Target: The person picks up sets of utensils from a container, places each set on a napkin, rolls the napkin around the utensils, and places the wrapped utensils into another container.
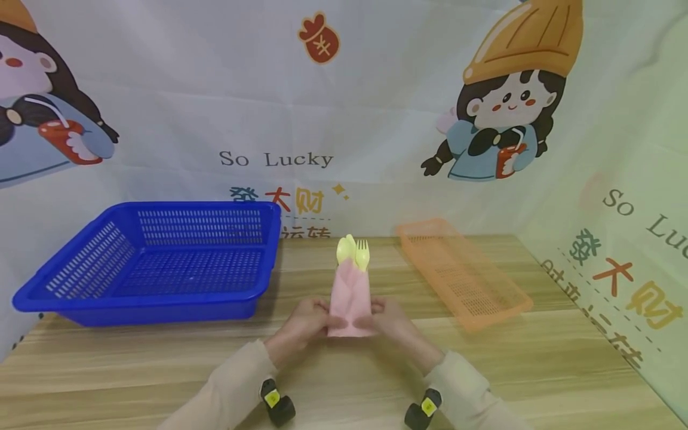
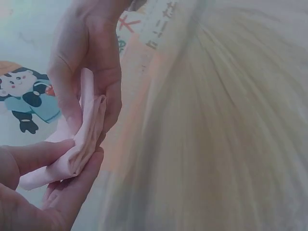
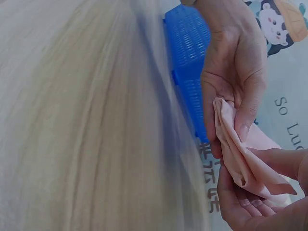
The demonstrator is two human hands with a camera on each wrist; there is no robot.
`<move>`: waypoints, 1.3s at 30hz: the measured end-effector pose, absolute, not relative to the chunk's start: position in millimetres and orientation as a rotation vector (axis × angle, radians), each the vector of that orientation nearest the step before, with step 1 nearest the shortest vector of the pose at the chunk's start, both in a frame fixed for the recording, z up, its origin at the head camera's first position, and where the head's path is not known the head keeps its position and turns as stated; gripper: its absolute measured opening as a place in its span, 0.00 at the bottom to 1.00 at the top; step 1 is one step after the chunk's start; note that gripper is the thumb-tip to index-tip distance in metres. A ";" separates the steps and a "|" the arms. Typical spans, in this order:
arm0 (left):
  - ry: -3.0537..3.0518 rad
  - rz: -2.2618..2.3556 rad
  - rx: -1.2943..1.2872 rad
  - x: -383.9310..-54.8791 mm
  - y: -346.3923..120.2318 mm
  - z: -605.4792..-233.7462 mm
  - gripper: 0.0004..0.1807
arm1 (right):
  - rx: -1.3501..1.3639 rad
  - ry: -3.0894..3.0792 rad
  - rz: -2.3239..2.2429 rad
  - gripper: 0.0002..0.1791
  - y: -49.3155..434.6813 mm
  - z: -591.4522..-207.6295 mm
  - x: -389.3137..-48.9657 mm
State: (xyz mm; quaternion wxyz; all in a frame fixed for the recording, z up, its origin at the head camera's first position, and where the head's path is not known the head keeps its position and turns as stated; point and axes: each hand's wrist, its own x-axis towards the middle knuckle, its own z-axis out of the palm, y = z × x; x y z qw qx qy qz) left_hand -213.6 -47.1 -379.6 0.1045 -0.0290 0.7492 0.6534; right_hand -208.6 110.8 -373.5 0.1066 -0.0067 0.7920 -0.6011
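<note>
Between my two hands stands a folded pink napkin [image 1: 350, 298], wrapped as a pouch. Out of its top stick a pale yellow plastic fork [image 1: 362, 254] and a spoon [image 1: 343, 249], with another yellow handle or tip between them. My left hand [image 1: 309, 322] pinches the napkin's lower left side, thumb in front and fingers behind. On the lower right side, my right hand [image 1: 391, 322] grips it the same way. Both wrist views show the napkin's folded layers [image 2: 86, 139] at its bottom end, pinched by thumbs and fingers; the cutlery is hidden there.
A blue plastic basket [image 1: 161, 304] stands on the wooden table [image 1: 333, 388] at the left. To the right lies a shallow orange basket [image 1: 457, 280], set at a slant. A printed cloth [image 1: 376, 107] hangs behind the table and along its right side.
</note>
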 end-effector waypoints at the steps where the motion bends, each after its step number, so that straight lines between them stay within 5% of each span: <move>1: 2.206 1.940 -0.081 -213.0 -47.4 -377.8 0.16 | -0.025 2.327 -1.786 0.30 111.2 -372.0 -208.0; 6: 2.147 1.996 -0.026 -210.7 -48.9 -368.6 0.24 | -0.090 2.274 -1.881 0.31 114.8 -365.6 -203.9; 28: 1.948 2.012 0.334 -207.7 -55.1 -366.2 0.20 | -0.237 2.125 -2.033 0.26 124.9 -358.8 -192.0; 39: 1.521 2.177 0.263 -210.5 -48.1 -371.7 0.16 | -0.250 2.106 -2.037 0.24 123.6 -357.6 -191.7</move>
